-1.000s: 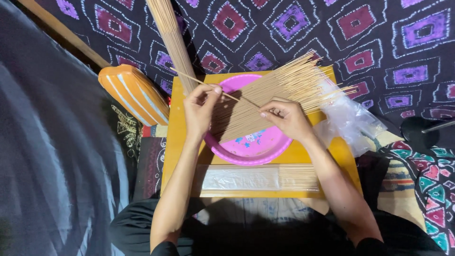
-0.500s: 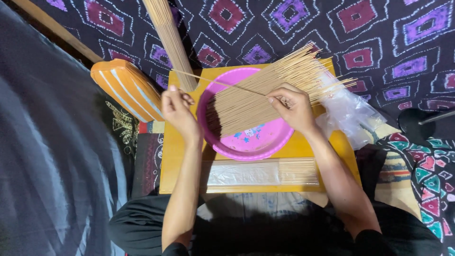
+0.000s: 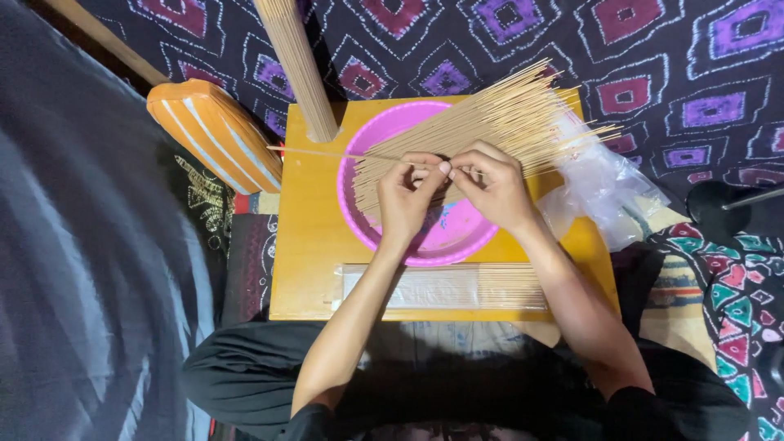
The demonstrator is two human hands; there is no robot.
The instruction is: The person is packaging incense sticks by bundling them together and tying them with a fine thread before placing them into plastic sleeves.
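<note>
Your fingers [image 3: 431, 170] meet over the middle of the pink plate [image 3: 359, 214]: the left hand [image 3: 406, 198] and the right hand [image 3: 492, 186] come together thumb to forefinger, and between them you pinch a single thin bamboo stick [image 3: 327, 153]. The left pinch clearly closes on it; whether the right fingertips grip the same stick or merely steady the ones beside it is hard to tell, since they overlap. The stick runs out past your left fingers, its free end reaching beyond the plate's rim toward the striped orange object [image 3: 214, 132], so holding it near one end keeps it level and apart from the rest.

Directly under and beyond your fingers lies the fan of loose sticks [image 3: 506, 118], spread across the plate and pointing away from your right hand; the plate seems to keep them gathered within easy reach. Past the fan's far end sits crumpled clear plastic [image 3: 600, 184], probably their wrapping. Nearer you than your wrists, a clear flat packet of sticks [image 3: 445, 286] lies along the edge of the yellow surface [image 3: 306, 245]. Beyond your left fingers a tight upright bundle of sticks [image 3: 296, 61] stands on the surface's far corner. A patterned dark cloth [image 3: 653, 57] lies underneath everything.
</note>
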